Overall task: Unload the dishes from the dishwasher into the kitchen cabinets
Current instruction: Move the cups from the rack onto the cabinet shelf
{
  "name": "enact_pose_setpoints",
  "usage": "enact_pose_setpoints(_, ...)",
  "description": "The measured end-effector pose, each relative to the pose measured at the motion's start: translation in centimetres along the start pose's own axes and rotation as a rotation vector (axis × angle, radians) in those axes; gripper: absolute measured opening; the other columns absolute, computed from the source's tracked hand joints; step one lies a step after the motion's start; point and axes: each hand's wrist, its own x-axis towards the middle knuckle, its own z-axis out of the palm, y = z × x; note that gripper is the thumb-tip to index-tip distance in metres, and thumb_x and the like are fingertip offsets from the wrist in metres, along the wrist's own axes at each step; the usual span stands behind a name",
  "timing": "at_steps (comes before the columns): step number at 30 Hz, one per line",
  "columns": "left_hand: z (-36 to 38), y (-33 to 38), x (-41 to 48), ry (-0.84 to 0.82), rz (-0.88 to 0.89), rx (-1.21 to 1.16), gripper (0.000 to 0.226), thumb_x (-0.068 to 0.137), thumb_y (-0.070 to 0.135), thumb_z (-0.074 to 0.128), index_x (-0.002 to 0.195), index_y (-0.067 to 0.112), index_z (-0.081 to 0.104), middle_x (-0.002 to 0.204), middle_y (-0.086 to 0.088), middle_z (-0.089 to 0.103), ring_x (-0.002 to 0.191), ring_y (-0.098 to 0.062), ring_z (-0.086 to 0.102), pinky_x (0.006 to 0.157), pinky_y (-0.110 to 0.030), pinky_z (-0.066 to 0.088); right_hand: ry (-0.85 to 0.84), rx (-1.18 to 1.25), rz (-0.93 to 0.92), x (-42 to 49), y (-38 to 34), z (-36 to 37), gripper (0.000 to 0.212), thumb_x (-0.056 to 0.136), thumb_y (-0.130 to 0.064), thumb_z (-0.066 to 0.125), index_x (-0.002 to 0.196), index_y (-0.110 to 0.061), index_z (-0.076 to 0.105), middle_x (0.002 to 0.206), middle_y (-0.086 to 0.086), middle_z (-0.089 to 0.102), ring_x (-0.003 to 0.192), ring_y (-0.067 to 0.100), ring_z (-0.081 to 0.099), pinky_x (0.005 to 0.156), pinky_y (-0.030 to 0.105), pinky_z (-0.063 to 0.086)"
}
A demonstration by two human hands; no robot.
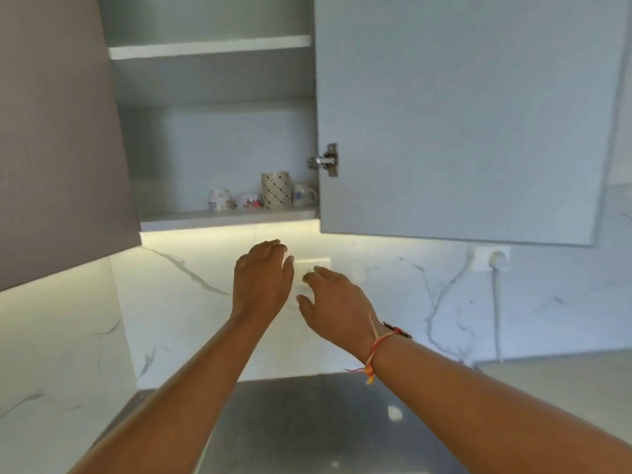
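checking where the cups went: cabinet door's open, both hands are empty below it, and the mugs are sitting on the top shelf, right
Not quite. The head view shows the mugs on the bottom shelf, not the top one; the upper shelf shows nothing on it. The rest holds: the cabinet door is open, and the left hand and right hand are empty below it.

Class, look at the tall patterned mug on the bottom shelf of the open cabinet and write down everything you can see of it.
The tall cylindrical beige mug with dark diagonal dotted stripes stands upright on the pale bottom cabinet shelf, toward its right end. It looks ceramic; no handle shows from here. It is the tallest of the cups there. A small white mug with a blue emblem stands close on its right and a low white cup with red markings on its left; whether they touch it is unclear. Neither hand touches it.
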Motion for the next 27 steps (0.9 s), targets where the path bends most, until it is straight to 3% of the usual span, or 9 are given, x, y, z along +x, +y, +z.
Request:
enact_pose_setpoints(3,-1.0,5.9,-5.9,-0.109,0.060,-0.039,0.029,0.096,0.031,0.054,0.115,0.013,0.067,0.121,-0.004,0.068,0.114,-0.024,0.062,0.095,-0.042,0.048,-0.053,0.012,0.143,-8.5,4.6,-1.4,0.041,0.094,-0.044,0.049,0.125,-0.020,0.060,0.124,-0.001,0.060,0.110,0.025,0.059,0.086,0.039,0.053)
enact_pose_setpoints(9,-2.2,21.8,-18.1,-0.432,0.124,-0.332,0.029,0.098,0.037,0.050,0.113,0.018,0.064,0.119,0.000,0.066,0.112,-0.026,0.058,0.091,-0.040,0.046,-0.167,-0.027,0.477,-27.8,14.1,-7.7,0.042,0.093,-0.045,0.054,0.120,-0.014,0.063,0.119,0.013,0.064,0.111,0.033,0.060,0.094,0.041,0.048)
enact_pose_setpoints(13,-3.5,33.2,-26.0,-0.613,0.248,-0.487,0.027,0.096,0.040,0.051,0.103,0.018,0.066,0.106,-0.003,0.067,0.101,-0.028,0.061,0.080,-0.039,0.049,-0.241,-0.058,0.690,-38.8,17.7,-12.9,0.044,0.092,-0.050,0.053,0.113,-0.013,0.064,0.113,0.016,0.063,0.105,0.035,0.060,0.089,0.044,0.051)
enact_pose_setpoints(18,-6.7,45.1,-34.4,-0.879,0.317,-0.679,0.026,0.094,0.042,0.053,0.100,0.022,0.068,0.105,-0.001,0.068,0.097,-0.025,0.064,0.081,-0.040,0.054,-0.284,-0.098,0.920,-49.8,20.1,-18.3,0.048,0.095,-0.052,0.050,0.117,-0.012,0.062,0.114,0.015,0.063,0.106,0.033,0.060,0.089,0.041,0.051)
enact_pose_setpoints(23,-8.4,51.8,-39.1,-1.070,0.385,-0.763,0.027,0.095,0.035,0.054,0.106,0.017,0.069,0.112,-0.004,0.068,0.105,-0.025,0.063,0.089,-0.039,0.051,-0.258,-0.084,1.092,-57.4,21.9,-22.1,0.039,0.099,-0.040,0.046,0.106,-0.008,0.067,0.102,0.011,0.069,0.084,0.026,0.062,0.068,0.030,0.045)
enact_pose_setpoints(27,-7.1,55.4,-40.9,-1.206,0.410,-0.762,0.030,0.096,0.036,0.052,0.108,0.014,0.067,0.111,-0.006,0.069,0.106,-0.026,0.064,0.087,-0.038,0.049,-0.242,-0.092,1.216,-62.2,23.6,-24.2,0.040,0.099,-0.040,0.046,0.116,-0.009,0.064,0.111,0.013,0.069,0.102,0.030,0.063,0.086,0.042,0.054)
